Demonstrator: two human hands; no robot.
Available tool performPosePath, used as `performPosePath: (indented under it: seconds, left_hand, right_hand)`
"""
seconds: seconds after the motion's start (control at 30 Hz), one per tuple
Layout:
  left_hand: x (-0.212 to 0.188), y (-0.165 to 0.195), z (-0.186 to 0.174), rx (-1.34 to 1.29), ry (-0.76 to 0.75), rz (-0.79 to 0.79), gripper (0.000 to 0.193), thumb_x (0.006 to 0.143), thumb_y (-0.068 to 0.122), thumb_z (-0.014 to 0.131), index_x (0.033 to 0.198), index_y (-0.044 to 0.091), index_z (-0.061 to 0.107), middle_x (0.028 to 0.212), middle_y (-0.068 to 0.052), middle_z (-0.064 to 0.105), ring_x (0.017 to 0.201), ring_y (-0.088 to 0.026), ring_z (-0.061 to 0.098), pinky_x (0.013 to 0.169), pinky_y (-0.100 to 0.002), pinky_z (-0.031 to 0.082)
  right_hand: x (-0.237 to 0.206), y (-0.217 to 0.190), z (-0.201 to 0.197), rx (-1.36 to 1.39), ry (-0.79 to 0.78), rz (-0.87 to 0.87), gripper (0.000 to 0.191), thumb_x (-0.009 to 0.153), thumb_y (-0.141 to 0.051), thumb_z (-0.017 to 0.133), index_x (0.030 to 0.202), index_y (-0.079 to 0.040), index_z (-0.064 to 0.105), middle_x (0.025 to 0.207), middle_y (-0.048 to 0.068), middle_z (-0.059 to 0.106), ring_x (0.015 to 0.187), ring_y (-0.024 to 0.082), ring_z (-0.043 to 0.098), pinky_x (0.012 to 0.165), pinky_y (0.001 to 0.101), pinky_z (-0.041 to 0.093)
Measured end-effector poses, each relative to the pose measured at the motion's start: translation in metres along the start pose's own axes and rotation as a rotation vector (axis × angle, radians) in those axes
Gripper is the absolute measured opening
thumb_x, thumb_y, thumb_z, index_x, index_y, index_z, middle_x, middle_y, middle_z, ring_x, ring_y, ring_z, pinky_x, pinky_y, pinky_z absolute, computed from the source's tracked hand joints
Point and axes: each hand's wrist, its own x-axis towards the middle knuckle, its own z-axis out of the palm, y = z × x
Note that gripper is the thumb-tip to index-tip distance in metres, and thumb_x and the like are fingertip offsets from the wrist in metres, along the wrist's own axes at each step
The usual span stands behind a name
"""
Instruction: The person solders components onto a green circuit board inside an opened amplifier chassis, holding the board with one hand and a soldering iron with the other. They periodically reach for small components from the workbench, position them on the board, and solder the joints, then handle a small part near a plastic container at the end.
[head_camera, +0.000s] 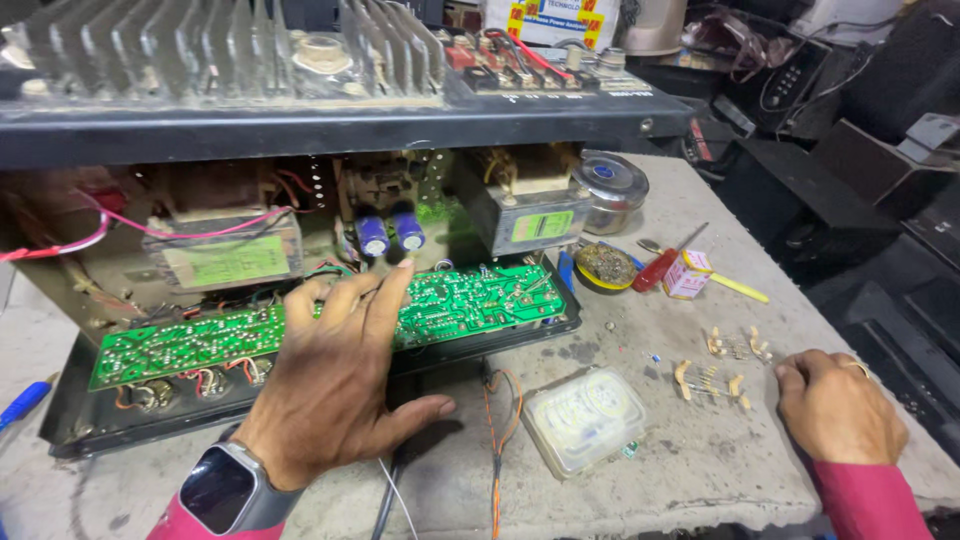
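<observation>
Head view: opened amplifier chassis (300, 130) tipped on edge, insides facing person, so green circuit board (330, 325) lies exposed along lower lip. Left hand (335, 385) spread flat, fingers splayed over board's middle, fingertips reaching toward two blue capacitors (390, 232) just above; thumb out on bench. Smartwatch (225, 488) on wrist. Right hand (835, 405) loosely curled, resting on concrete bench (700, 470), holding nothing, just beside strips of small components (715, 365). Red-handled screwdriver (662, 265) and clear plastic box (585, 420) lie between hands.
</observation>
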Motion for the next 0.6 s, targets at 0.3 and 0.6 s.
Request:
performPosePath:
  seconds: [0.3,0.6]
  left_hand:
    - [-0.014,-0.009,0.012,-0.048,0.023,0.0,0.113,0.071,0.064,0.075,0.143,-0.013,0.036,0.126,-0.028,0.058,0.117,-0.041,0.052,0.099,-0.057,0.031]
    - [0.008,0.049,-0.028,-0.025,0.288,0.292,0.038,0.087,0.02,0.071,0.123,0.008,0.066,0.114,-0.006,0.068,0.109,-0.024,0.067,0.088,-0.044,0.046]
  right_hand:
    - [-0.005,0.011,0.004,0.567,0.159,0.014,0.022,0.108,-0.018,0.067,0.121,-0.001,0.063,0.104,0.016,0.072,0.1,0.028,0.066,0.093,0.0382,0.051]
    - [-0.065,-0.089,-0.078,1.587,-0.489,-0.181,0.028,0.087,0.0,0.067,0.112,-0.001,0.055,0.099,0.007,0.067,0.092,0.011,0.062,0.08,0.0265,0.05]
